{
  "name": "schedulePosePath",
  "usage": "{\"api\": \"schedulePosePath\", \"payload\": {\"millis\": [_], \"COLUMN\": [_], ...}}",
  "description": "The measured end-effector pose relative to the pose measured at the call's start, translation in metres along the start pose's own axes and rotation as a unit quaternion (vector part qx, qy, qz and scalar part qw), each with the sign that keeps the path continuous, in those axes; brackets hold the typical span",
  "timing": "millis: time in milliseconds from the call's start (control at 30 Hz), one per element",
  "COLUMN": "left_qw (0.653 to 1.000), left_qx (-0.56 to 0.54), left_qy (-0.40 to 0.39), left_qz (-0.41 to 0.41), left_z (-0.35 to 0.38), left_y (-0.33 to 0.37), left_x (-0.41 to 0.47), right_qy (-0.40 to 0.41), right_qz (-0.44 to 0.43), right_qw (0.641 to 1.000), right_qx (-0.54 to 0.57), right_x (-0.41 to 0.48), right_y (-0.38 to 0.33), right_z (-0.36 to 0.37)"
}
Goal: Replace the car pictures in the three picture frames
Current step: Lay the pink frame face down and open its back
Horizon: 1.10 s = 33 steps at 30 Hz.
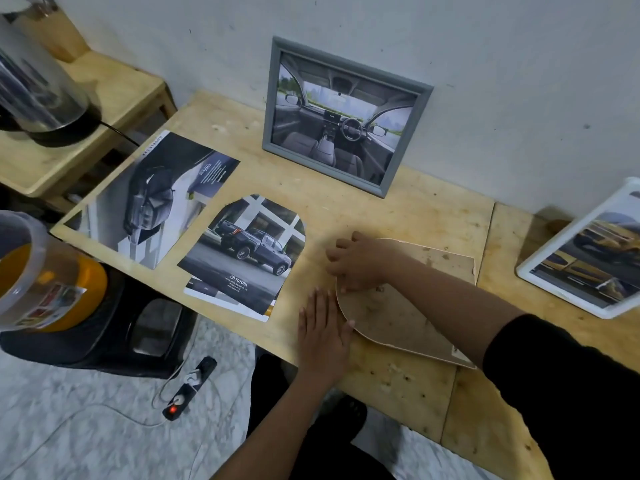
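An arched brown backing board (398,306) lies flat on the wooden table (346,209). My right hand (356,263) presses on its far rounded end, fingers curled at the edge. My left hand (323,332) lies flat and open beside its near rounded edge, thumb touching the board. An arch-cut pickup truck picture (242,254) lies to the left, and a rectangular car picture (156,199) further left. A grey frame (341,116) with a car-interior picture leans on the wall. A white frame (588,258) with a yellow car picture leans at the right.
A low wooden stool (114,95) with a glass appliance (31,77) stands at the back left. A clear jar with an orange lid (41,282) sits on a black object at the left. A power strip (190,386) with cables lies on the marble floor.
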<state>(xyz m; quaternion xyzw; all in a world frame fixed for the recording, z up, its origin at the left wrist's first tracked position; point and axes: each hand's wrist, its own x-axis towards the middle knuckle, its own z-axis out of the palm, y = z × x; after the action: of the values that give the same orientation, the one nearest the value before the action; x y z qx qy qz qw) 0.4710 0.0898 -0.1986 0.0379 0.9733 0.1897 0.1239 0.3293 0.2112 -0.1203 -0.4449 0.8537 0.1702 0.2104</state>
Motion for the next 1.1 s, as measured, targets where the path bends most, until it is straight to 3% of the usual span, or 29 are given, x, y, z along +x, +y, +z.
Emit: {"api": "schedulePosePath", "payload": {"millis": [267,400,600,700,767,833,1000,1100], "left_qw": [0.999,0.998,0.998,0.997,0.997,0.995,0.992,0.995], "left_qx": [0.000,-0.016,-0.035,-0.066,-0.071,-0.093,-0.125,-0.096], "left_qy": [0.005,0.007,0.004,-0.010,-0.024,-0.025,0.015,0.016], "left_qz": [0.038,0.055,0.061,0.034,0.019,0.020,0.005,0.004], "left_z": [0.001,0.002,-0.001,-0.007,-0.011,-0.014,-0.020,-0.017], "left_y": [0.000,-0.003,0.001,0.007,0.011,0.016,0.028,0.028], "left_x": [-0.002,-0.001,-0.001,0.002,0.003,0.002,0.000,0.001], "right_qy": [-0.018,-0.024,0.116,0.245,0.316,0.396,0.512,0.593], "right_qz": [0.032,0.052,0.136,0.236,0.318,0.402,0.506,0.463], "right_qw": [0.984,0.979,0.966,0.907,0.835,0.722,0.324,0.044], "right_qx": [0.177,0.197,0.189,0.250,0.318,0.401,0.613,0.658], "right_x": [0.000,-0.003,-0.044,-0.087,-0.120,-0.160,-0.256,-0.287], "right_y": [0.012,0.020,0.037,0.040,0.046,0.047,-0.011,-0.076], "right_z": [0.003,-0.002,-0.047,-0.076,-0.072,-0.055,0.037,0.093]}}
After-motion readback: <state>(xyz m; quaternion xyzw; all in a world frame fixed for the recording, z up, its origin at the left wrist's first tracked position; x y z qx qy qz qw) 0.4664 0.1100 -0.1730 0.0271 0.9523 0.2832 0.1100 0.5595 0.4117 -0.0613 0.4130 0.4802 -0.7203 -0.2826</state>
